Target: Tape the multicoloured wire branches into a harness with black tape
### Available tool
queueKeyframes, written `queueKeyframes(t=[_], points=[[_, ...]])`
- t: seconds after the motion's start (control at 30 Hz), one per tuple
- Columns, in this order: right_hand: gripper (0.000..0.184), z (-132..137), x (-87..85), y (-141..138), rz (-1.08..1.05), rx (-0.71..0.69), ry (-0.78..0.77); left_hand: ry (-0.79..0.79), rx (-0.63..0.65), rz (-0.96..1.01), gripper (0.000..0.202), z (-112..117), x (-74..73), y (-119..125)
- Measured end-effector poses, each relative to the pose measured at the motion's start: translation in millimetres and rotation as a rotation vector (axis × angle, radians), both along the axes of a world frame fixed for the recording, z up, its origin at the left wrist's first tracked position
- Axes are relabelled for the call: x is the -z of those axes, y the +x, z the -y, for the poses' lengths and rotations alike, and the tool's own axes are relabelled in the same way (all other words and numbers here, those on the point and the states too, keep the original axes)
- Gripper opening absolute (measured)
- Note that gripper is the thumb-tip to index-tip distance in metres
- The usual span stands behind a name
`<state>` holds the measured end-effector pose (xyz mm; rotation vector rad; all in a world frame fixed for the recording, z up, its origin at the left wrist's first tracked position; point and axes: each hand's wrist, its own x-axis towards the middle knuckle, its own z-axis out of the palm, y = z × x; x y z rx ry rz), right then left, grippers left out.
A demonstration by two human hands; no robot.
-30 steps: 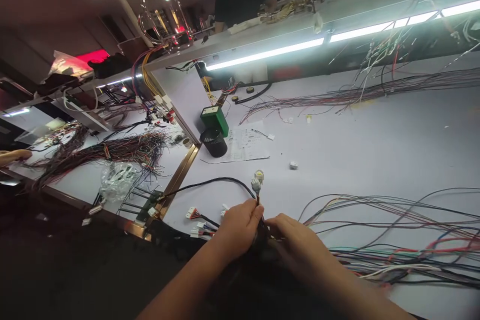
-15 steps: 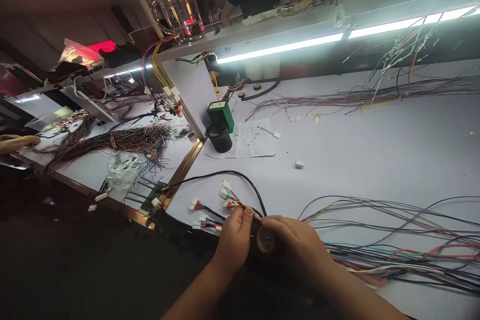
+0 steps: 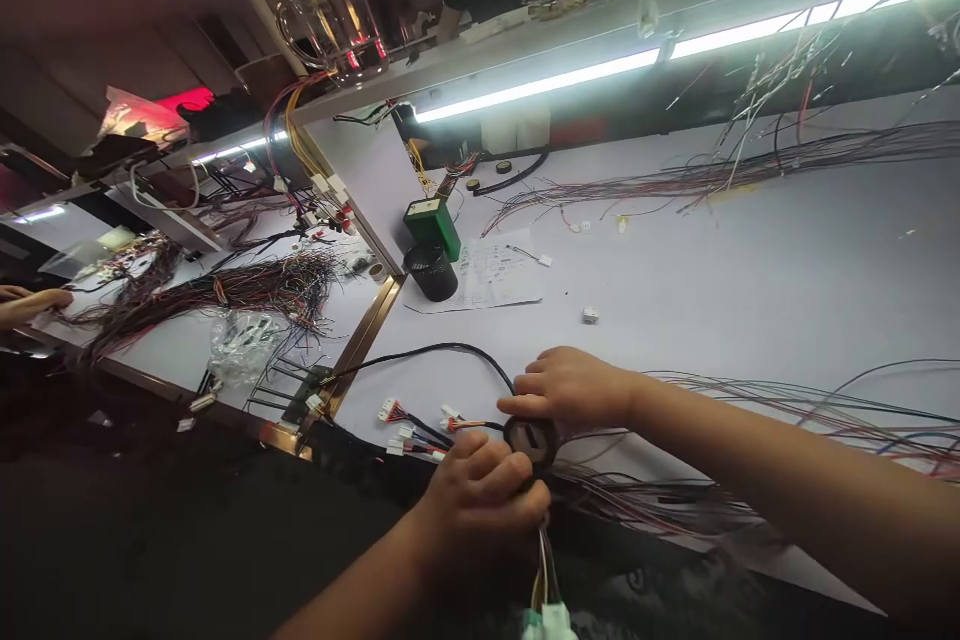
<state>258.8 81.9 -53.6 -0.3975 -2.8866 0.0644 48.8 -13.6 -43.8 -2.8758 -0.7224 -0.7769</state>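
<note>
My left hand [image 3: 484, 490] is closed around a wire harness at the table's front edge. Out of its lower side hang several wires ending in white and green connectors [image 3: 553, 622]. A dark roll of tape [image 3: 531, 440] sits between my hands. Curled against the roll's far edge is my right hand [image 3: 566, 388], closed, its fingertips partly hidden. To the left lie branches with white connectors: one with red wires [image 3: 390, 410], another with blue wires [image 3: 397, 442]. A black cable [image 3: 450, 347] arcs from the fixture towards my right hand.
Loose wires [image 3: 750, 400] spread along the right front. A pronged fixture [image 3: 304, 395] stands at the left divider. Behind are a black cup [image 3: 431, 275], a green box [image 3: 435, 225], a paper sheet [image 3: 495, 275] and a small connector [image 3: 590, 316]. A co-worker's hand [image 3: 34, 308] shows at far left.
My hands have moved apart: the right up and over the table, the left turned over. The white and green connectors have swung from beyond the hands to hang below the left one.
</note>
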Motion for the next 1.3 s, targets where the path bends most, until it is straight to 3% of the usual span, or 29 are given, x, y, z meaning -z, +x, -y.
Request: queueKeyframes(t=[0.13, 0.2, 0.27, 0.33, 0.4, 0.47, 0.53, 0.63, 0.73, 0.83, 0.97, 1.13, 1.23, 1.3], points=[[0.013, -9.7, -2.9, -38.1, -0.030, -0.181, 0.068, 0.202, 0.081, -0.039, 0.012, 4.4, 1.2, 8.6], [0.011, -8.1, -0.6, -50.6, -0.043, -0.230, 0.050, 0.185, 0.127, -0.051, 0.011, 2.9, 0.7, 11.3], [0.009, -2.2, 3.1, -53.1, -0.078, -0.196, 0.008, 0.147, 0.155, -0.067, 0.010, -0.8, 0.2, 11.7], [0.024, 9.9, 6.7, -46.0, -0.177, -0.034, -0.149, 0.103, 0.161, -0.082, 0.011, -5.8, 1.5, 10.4], [0.038, 28.9, 8.6, -32.5, -0.294, 0.223, -0.416, -0.005, 0.157, -0.077, 0.008, -11.7, 4.7, 8.8], [0.033, 53.0, 8.9, -17.6, -0.369, 0.475, -0.667, -0.231, 0.082, -0.009, 0.012, -18.5, 7.6, 8.4], [0.031, 77.4, 9.6, -6.1, -0.396, 0.605, -0.791, -0.500, -0.061, 0.088, 0.023, -26.4, 7.8, 9.8], [0.049, 103.7, 18.7, -1.5, -0.420, 0.667, -0.747, -0.820, -0.248, 0.080, 0.033, -40.7, 0.2, 15.1], [0.051, 112.2, 37.4, -8.5, -0.423, 0.761, -0.624, -0.974, -0.327, -0.117, 0.033, -56.6, -14.1, 23.0], [0.036, 110.1, 52.1, -16.0, -0.433, 0.786, -0.538, -0.988, -0.335, -0.328, 0.033, -70.1, -28.9, 32.2], [0.018, 108.1, 55.5, -19.2, -0.428, 0.784, -0.441, -0.927, -0.318, -0.534, 0.034, -80.3, -38.8, 42.9], [0.018, 110.7, 52.9, -20.5, -0.462, 0.801, -0.488, -0.935, -0.232, -0.556, 0.036, -89.2, -29.2, 49.7], [0.020, 111.9, 51.3, -21.0, -0.507, 0.793, -0.548, -0.941, -0.253, -0.537, 0.032, -93.7, -21.4, 52.3], [0.032, 112.4, 48.2, -20.4, -0.551, 0.804, -0.587, -0.932, -0.288, -0.504, 0.030, -94.4, -19.4, 53.0]])
